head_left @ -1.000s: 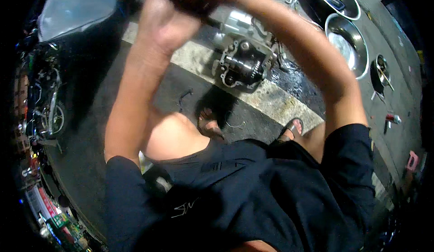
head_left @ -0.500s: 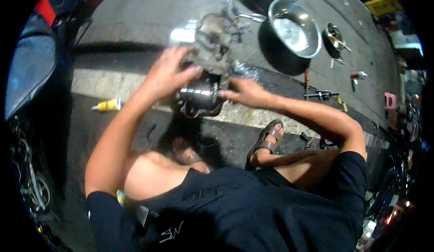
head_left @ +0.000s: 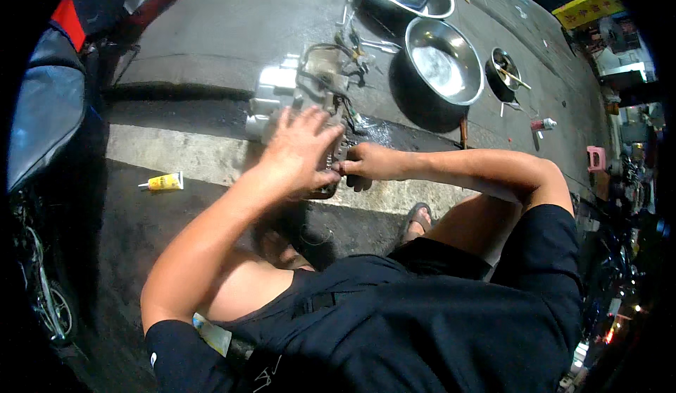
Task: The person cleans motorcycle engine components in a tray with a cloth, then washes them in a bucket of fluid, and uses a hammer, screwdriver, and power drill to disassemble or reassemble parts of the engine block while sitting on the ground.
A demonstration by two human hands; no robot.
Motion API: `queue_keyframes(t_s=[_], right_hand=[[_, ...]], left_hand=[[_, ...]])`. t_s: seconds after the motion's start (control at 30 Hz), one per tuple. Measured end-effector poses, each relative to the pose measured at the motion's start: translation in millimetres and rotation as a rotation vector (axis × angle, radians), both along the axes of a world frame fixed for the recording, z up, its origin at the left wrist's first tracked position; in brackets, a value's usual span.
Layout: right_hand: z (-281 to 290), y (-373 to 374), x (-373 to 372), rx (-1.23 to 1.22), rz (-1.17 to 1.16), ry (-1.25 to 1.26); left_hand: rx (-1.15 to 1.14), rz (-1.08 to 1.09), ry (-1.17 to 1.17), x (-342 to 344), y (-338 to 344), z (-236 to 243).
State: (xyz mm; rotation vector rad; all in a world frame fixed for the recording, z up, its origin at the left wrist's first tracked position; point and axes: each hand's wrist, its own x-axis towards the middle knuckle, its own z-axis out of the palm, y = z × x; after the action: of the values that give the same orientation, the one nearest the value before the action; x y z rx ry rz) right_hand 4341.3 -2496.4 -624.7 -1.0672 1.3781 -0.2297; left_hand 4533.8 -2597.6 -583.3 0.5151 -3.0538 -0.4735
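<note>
A grey metal engine [head_left: 278, 83] with dark cables on its top lies on the ground in front of me. My left hand [head_left: 299, 150] rests palm down across its near part, fingers spread, and covers much of that part. At the engine's right edge, beside a toothed or chain-like metal piece [head_left: 329, 162], is my right hand [head_left: 377, 162]. Its fingers are curled and its thumb presses toward the edge. What lies between those fingers is hidden.
Two steel basins [head_left: 443, 62] stand at the far right, with a smaller bowl of tools [head_left: 503, 69] beyond. A yellow tube [head_left: 165, 182] lies at left. A red-and-white can [head_left: 543, 125] and a pink stool [head_left: 596, 158] are at right. A vehicle seat [head_left: 46, 118] borders the left.
My left hand has moved from the engine's far left side onto its near part, covering the shiny round piece seen before. My right hand's fingers have curled in at the edge.
</note>
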Motion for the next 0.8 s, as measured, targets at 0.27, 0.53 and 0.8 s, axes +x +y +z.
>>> queue_keyframes(t_s=[0.27, 0.53, 0.8], right_hand=[[-6, -6, 7, -0.237, 0.066, 0.004], [-38, 14, -37, -0.538, 0.278, -0.054], [-175, 69, -390, 0.112, 0.143, 0.859]], left_hand=[[-0.083, -0.073, -0.110, -33, 14, 1], [-0.096, -0.068, -0.127, -51, 24, 2], [-0.196, 0.121, -0.235, -53, 46, 1]])
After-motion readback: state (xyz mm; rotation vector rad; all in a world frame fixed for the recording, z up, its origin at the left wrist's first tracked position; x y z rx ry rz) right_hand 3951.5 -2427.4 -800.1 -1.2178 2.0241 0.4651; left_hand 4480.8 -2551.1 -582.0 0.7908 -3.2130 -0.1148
